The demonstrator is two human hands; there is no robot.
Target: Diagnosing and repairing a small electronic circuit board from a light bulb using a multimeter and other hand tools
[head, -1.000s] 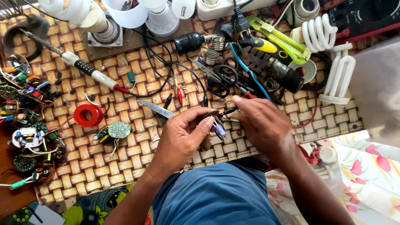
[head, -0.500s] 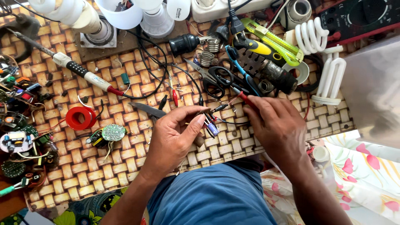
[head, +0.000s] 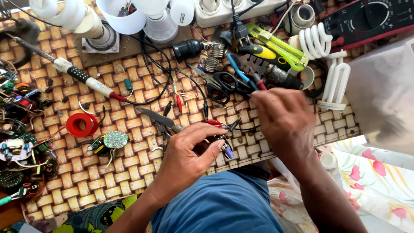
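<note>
I saw the left hand (head: 189, 151) near the table's front edge, fingers pinched shut on a small circuit part (head: 224, 149) with a bluish component, pressing it against the woven mat (head: 129, 181) as if to steady it. The right hand (head: 282, 118) was closed round red and blue probe leads (head: 254, 80), tips angled down toward that part. Black scissors (head: 226, 84) and pliers (head: 161, 123) lay just beyond the hands, tangled black wires crowding between. A soldering iron (head: 82, 77), red tape roll (head: 82, 124) and round green board (head: 115, 139) sat left; spiral bulbs (head: 317, 41) at the right back corner
</note>
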